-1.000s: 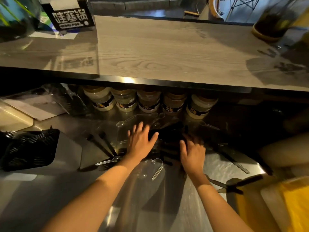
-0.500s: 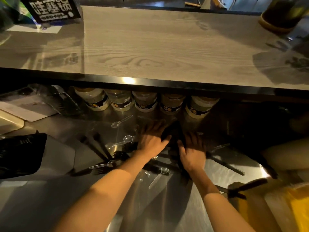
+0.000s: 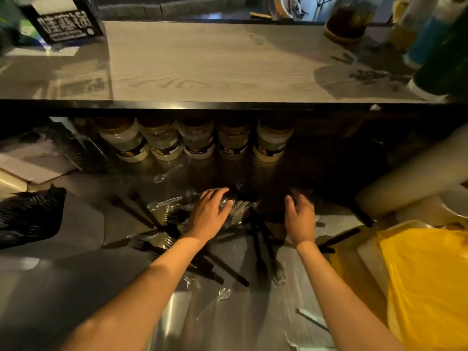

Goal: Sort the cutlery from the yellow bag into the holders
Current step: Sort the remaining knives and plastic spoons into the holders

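looks like the gathering step: cutlery (image 3: 192,239) lies scattered over the steel surface (image 3: 76,287), yellow bag (image 3: 425,279) off right. left hand (image 3: 210,214) rests flat, grip open; right hand (image 3: 301,219) loosely curled, holding nothing. next, pick one type and find a holder.

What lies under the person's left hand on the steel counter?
The left hand rests on a pile of clear plastic cutlery and black plastic cutlery on the steel counter. Pieces directly beneath the palm are covered, so their types cannot be told.
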Demonstrator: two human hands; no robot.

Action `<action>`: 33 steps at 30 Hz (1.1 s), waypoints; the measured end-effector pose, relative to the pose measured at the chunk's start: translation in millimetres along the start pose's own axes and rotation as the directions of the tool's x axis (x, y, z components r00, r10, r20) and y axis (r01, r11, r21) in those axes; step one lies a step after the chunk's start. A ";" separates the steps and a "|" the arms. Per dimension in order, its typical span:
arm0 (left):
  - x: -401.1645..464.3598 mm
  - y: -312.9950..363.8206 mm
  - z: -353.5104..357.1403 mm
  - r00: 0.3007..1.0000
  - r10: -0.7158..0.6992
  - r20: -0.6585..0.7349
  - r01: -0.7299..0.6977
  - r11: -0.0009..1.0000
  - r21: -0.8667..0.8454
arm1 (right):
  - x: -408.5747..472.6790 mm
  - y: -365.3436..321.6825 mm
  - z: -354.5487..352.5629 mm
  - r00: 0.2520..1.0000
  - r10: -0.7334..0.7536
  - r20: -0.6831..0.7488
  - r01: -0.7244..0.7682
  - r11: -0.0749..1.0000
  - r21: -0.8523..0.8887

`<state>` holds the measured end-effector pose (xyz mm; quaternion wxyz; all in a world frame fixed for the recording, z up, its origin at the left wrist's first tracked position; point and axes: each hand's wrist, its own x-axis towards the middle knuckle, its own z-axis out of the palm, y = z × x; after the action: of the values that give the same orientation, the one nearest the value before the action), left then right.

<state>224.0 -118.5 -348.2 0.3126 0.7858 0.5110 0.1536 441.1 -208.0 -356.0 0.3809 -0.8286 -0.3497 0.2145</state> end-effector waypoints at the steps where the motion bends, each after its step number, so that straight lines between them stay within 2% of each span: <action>1: -0.1 4.2 1.0 1.000 -0.002 0.015 0.002 1.000 -0.001 | 10.2 9.6 -10.7 1.000 0.018 -0.020 -0.019 0.999 -0.051; 4: -0.5 25.2 12.2 0.993 0.023 0.112 -0.026 0.999 0.019 | 37.7 36.5 -38.3 0.998 0.054 -0.036 -0.061 0.967 -0.246; 7: 2.5 53.0 34.0 0.976 0.040 0.213 -0.046 0.999 0.026 | 55.4 60.0 -52.2 0.990 0.132 -0.051 -0.140 0.877 -0.459; 13: 17.6 99.0 78.3 0.960 0.074 0.271 -0.102 0.991 0.091 | 64.1 81.0 -60.0 0.947 0.314 -0.066 -0.295 0.770 -0.566; 15: 20.7 109.5 85.4 0.965 0.061 0.256 -0.082 0.994 0.072 | 54.5 75.1 -54.8 0.963 0.259 -0.071 -0.238 0.701 -0.672; 17: 23.7 118.3 91.4 0.970 0.043 0.239 -0.059 0.996 0.061 | 41.6 70.7 -46.7 0.992 0.123 -0.025 -0.105 0.707 -0.700; 19: 23.7 122.3 95.7 0.969 0.027 0.247 -0.041 0.998 0.052 | 27.0 67.2 -36.0 1.000 -0.011 0.022 0.022 0.801 -0.599; 22: 24.4 119.1 102.1 0.962 0.054 0.267 -0.077 0.994 0.080 | 6.8 64.6 -18.0 0.978 -0.180 0.102 0.203 0.926 -0.317; 25: 23.1 108.1 107.5 0.949 0.101 0.298 -0.158 0.972 0.174 | -6.0 61.1 -15.3 0.957 -0.213 0.195 0.207 0.977 0.047; 27: 18.7 96.3 108.5 0.939 0.120 0.322 -0.196 0.957 0.216 | -9.6 60.3 -20.7 0.981 -0.180 0.068 0.170 0.977 0.129; 30: 9.3 81.8 105.8 0.940 0.152 0.304 -0.242 0.928 0.284 | -11.1 67.4 -29.3 0.975 -0.007 -0.221 0.023 0.997 0.070; 31: 6.1 79.5 103.1 0.946 0.152 0.285 -0.232 0.934 0.272 | -12.1 69.7 -30.1 0.970 0.070 -0.235 -0.053 0.996 0.076; 33: 0.9 76.1 96.7 0.957 0.129 0.260 -0.174 0.972 0.159 | -17.4 72.0 -24.4 0.971 0.168 -0.168 -0.155 0.984 0.089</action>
<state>332.4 -171.5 -372.2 0.2886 0.8608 0.4180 0.0310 474.7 -266.1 -395.7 0.4226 -0.8549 -0.2379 0.1841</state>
